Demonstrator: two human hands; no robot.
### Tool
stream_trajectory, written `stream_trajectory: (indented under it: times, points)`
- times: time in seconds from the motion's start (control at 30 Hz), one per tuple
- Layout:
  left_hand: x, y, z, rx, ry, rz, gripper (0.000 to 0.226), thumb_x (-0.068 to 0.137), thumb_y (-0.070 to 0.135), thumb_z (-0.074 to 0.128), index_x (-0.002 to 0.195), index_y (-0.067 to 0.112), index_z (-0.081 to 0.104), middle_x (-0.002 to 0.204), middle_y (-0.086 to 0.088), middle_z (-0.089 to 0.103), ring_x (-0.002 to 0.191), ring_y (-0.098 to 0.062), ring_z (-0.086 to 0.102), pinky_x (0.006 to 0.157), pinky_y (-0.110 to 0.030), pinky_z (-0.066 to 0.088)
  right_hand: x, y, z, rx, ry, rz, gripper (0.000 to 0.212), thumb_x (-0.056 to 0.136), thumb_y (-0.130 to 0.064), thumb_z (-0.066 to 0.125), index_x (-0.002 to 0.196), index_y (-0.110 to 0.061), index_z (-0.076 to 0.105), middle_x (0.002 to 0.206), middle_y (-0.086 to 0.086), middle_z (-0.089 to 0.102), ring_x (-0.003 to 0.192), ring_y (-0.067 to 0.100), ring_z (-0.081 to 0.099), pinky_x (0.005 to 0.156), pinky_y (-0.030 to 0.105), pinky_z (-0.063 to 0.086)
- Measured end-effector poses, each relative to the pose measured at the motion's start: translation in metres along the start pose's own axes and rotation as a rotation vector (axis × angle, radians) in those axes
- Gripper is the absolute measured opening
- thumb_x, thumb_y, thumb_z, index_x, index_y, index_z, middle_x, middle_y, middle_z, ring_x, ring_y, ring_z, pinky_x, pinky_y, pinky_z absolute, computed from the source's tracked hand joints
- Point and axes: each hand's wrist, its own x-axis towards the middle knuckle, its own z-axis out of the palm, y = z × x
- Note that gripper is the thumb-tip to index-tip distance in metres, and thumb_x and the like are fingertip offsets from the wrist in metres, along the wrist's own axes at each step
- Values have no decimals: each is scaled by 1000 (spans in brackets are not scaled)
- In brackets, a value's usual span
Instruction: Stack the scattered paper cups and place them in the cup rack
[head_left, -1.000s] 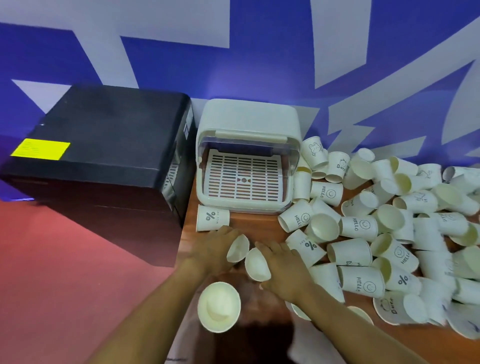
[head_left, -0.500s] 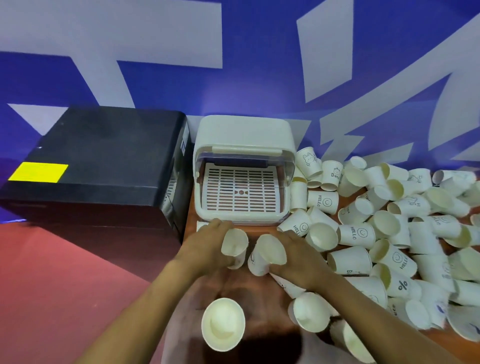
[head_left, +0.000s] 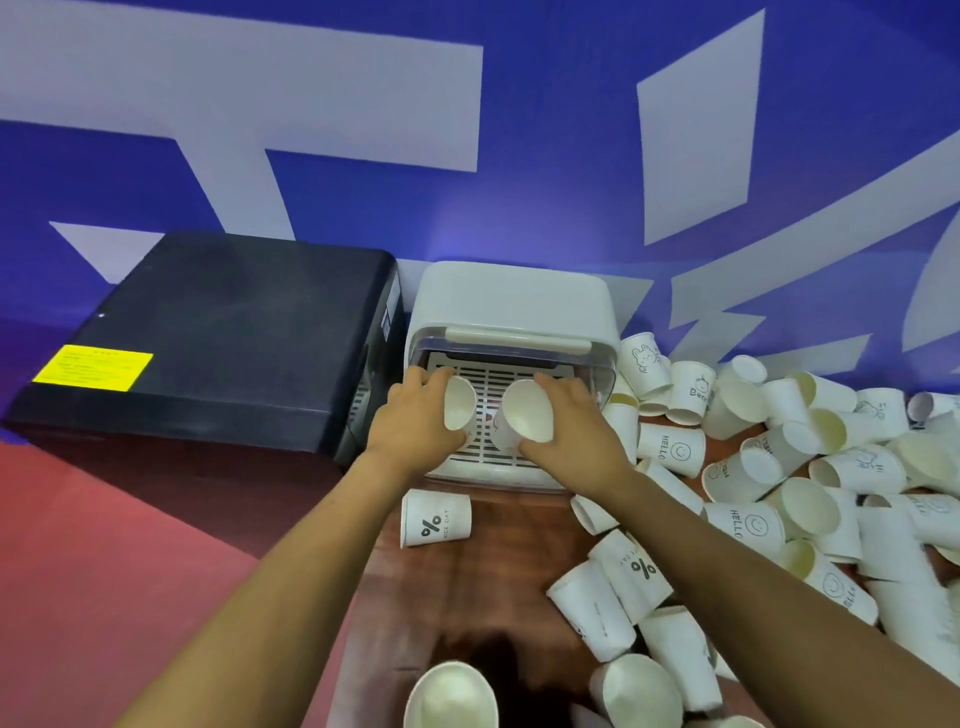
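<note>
Here your left hand (head_left: 415, 423) has its grip curled round one paper cup (head_left: 459, 410), and your right hand (head_left: 571, 431) holds another cup (head_left: 524, 423) the same way, both cups tilted with their mouths toward you. Both sit over the slatted tray of the white cup rack (head_left: 511, 306), which stands at the back of the bench (head_left: 498, 561) beside a black box (head_left: 218, 332). The scattered cups (head_left: 779, 467) lie heaped to the right, and one "%" cup (head_left: 435, 519) lies alone just before the rack.

Bottom cup (head_left: 451, 696) cut off
</note>
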Motion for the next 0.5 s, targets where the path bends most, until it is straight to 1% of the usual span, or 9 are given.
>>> stream_trajectory:
  times: [0.07, 0.17, 0.3, 0.4, 0.5]
  points:
    - [9, -2, 5, 22, -4, -14, 71, 82, 36, 67, 141, 24, 31, 136, -7, 35, 119, -29, 43, 88, -40, 46, 12, -2, 9, -10, -7, 14, 84, 76, -36, 72, 145, -23, 27, 143, 3, 33, 126, 23, 42, 99, 37, 42]
    - [22, -5, 16, 59, -29, -37, 65, 80, 36, 68, 135, 22, 36, 135, -8, 37, 116, -30, 45, 87, -41, 47, 23, -3, 23, -26, -29, 24, 81, 76, -37, 72, 143, -22, 30, 140, 3, 35, 124, 23, 44, 96, 37, 43]
    - [32, -8, 30, 125, -58, -68, 66, 79, 42, 69, 132, 21, 36, 133, -9, 40, 116, -31, 46, 88, -42, 45, 33, 3, 37, -26, -60, 50, 79, 75, -38, 73, 141, -22, 32, 137, 3, 36, 121, 24, 46, 92, 37, 45]
    - [36, -11, 40, 159, -64, -77, 68, 79, 42, 69, 133, 19, 35, 133, -10, 41, 118, -31, 44, 90, -41, 44, 37, 9, 45, -45, -100, 80, 81, 76, -40, 73, 142, -22, 30, 138, 3, 35, 120, 25, 47, 92, 38, 46]
    - [40, -14, 46, 186, -67, -85, 69, 79, 40, 71, 134, 18, 35, 133, -9, 41, 118, -29, 43, 89, -39, 45, 40, 14, 52, -54, -144, 106, 84, 77, -41, 72, 144, -24, 26, 141, 2, 32, 123, 25, 45, 95, 39, 44]
